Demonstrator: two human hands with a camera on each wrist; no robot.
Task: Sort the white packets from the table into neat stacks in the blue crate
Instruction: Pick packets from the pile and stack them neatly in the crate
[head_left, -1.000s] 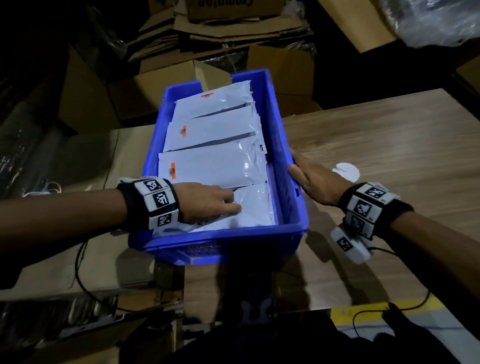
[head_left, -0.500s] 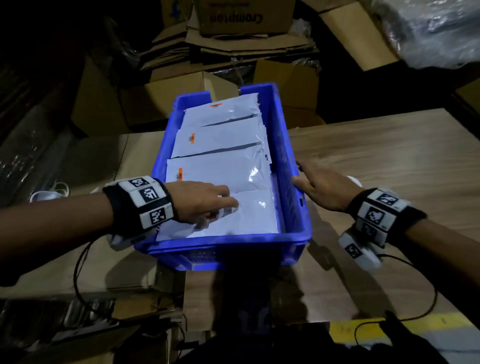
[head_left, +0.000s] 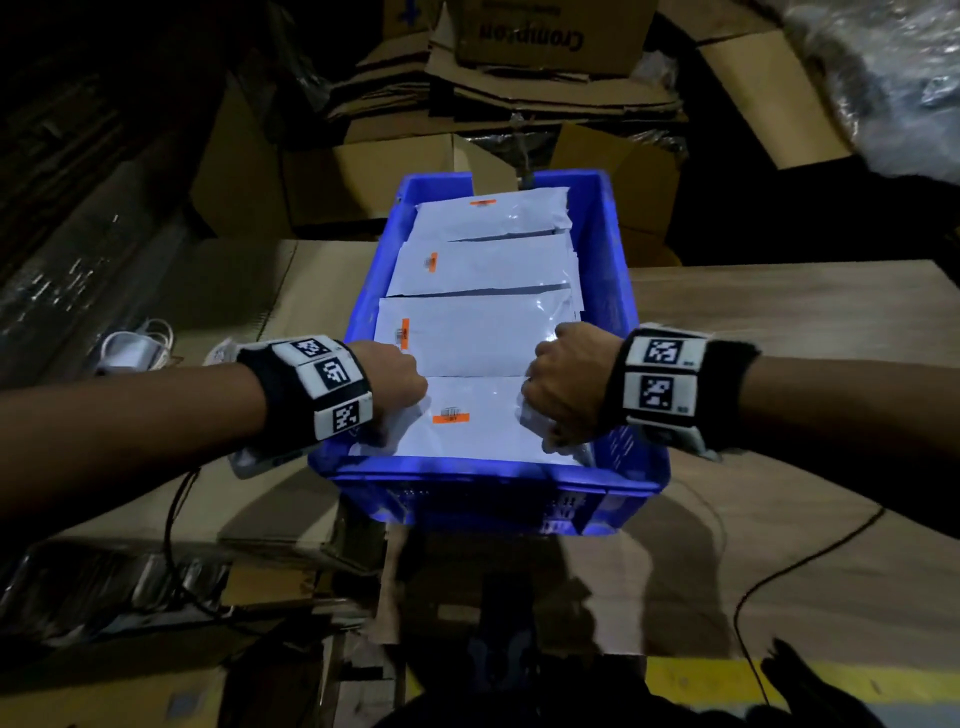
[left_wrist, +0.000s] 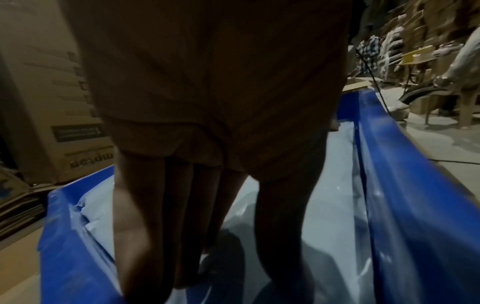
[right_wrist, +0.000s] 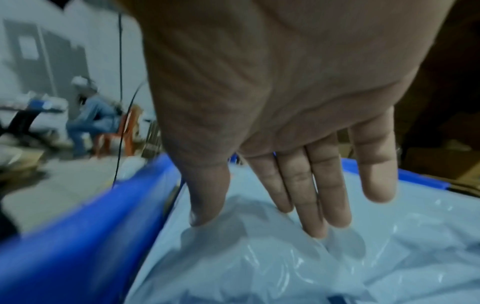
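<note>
Pretty much done: four stacks of white packets (head_left: 483, 332) filled the blue crate (head_left: 498, 483). Left hand (head_left: 389, 384) and right hand (head_left: 563, 387) pressed straight fingers on the nearest stack (head_left: 478, 421); no loose packets showed beside the crate.

Lower white packets (head_left: 483, 270) hidden beneath the top ones; left fingertips (left_wrist: 182, 283) buried between packet and blue crate (head_left: 498, 493) wall; background people blurred.

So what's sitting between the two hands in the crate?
In the head view, only the nearest white packet with its orange label lies between the left hand and right hand.
</note>
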